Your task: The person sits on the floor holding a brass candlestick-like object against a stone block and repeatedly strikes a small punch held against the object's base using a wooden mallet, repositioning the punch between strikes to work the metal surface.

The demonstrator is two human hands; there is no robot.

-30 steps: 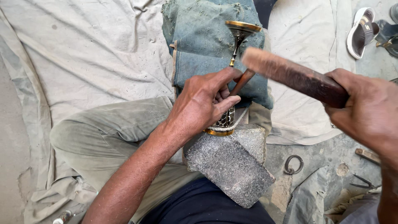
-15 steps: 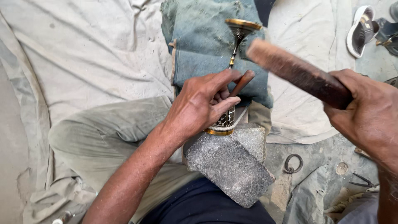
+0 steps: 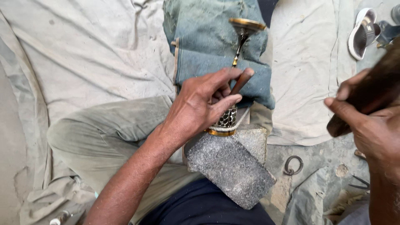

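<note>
At the near edge, one grey stone block [image 3: 233,166] is resting against the person's lap, serving as an anvil. On its far top edge one pierced metal piece with a gold rim [image 3: 225,123] is sitting, its slender stem running away to a gold-edged foot [image 3: 246,25] lying on one folded blue cloth [image 3: 208,54].

The left hand [image 3: 200,106] is closing round the pierced piece, its fingers [image 3: 223,79] curled over it and also pinching one thin brown punch [image 3: 241,81] set against the metal. To the right, the right hand [image 3: 371,129] is gripping one dark wooden mallet [image 3: 371,93], fingers wrapped tight round it, raised well clear of the punch.

This looks like the striking step of chasing or punching the metal: tool placed, mallet lifted. A blow would seem to call for the punch being kept steady and the piece pressed to the stone.

On the floor just right of the block one metal ring [image 3: 293,165] is lying. Far right, one sandal [image 3: 363,31] is showing plainly; a second is only partly in view.
</note>
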